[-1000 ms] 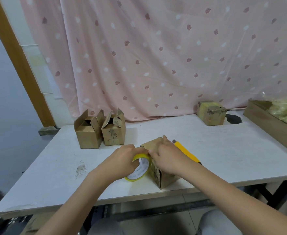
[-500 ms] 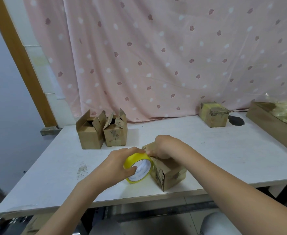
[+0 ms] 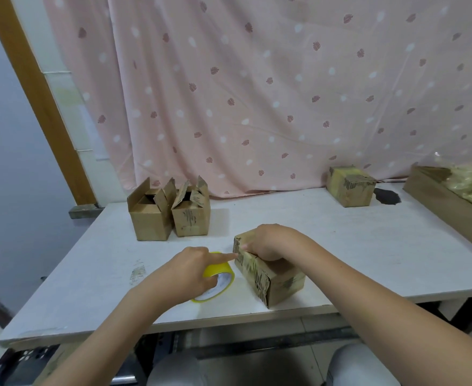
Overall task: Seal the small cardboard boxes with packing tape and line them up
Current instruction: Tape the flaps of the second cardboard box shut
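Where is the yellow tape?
The yellow tape roll is near the table's front edge, gripped by the left hand, just left of the box being sealed.

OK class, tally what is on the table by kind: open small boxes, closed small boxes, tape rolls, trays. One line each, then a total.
Open small boxes: 2
Closed small boxes: 2
Yellow tape rolls: 1
Large cardboard trays: 1
Total: 6

Yellow knife no longer in sight; left hand (image 3: 186, 271) and tape roll (image 3: 217, 277) lower, index finger now against the box (image 3: 271, 271).
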The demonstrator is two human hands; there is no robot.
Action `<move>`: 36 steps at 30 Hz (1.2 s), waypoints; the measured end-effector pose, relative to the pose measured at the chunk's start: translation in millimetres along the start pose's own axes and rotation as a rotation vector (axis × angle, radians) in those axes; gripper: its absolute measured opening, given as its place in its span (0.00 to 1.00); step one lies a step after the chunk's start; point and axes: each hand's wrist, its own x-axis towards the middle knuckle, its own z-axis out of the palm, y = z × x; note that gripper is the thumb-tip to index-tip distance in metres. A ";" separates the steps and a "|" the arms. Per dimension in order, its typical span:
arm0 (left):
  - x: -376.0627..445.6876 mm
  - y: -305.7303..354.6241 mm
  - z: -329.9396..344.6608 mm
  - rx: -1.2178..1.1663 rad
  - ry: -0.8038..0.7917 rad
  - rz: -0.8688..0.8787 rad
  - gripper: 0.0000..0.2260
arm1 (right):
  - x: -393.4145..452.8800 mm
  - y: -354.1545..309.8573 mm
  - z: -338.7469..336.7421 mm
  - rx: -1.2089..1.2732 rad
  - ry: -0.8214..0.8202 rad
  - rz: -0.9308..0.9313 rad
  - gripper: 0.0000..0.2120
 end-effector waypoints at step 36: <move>14.4 -1.2 -44.9 -0.013 0.005 0.072 0.30 | 24.7 71.5 -11.0 0.952 -0.263 0.106 0.35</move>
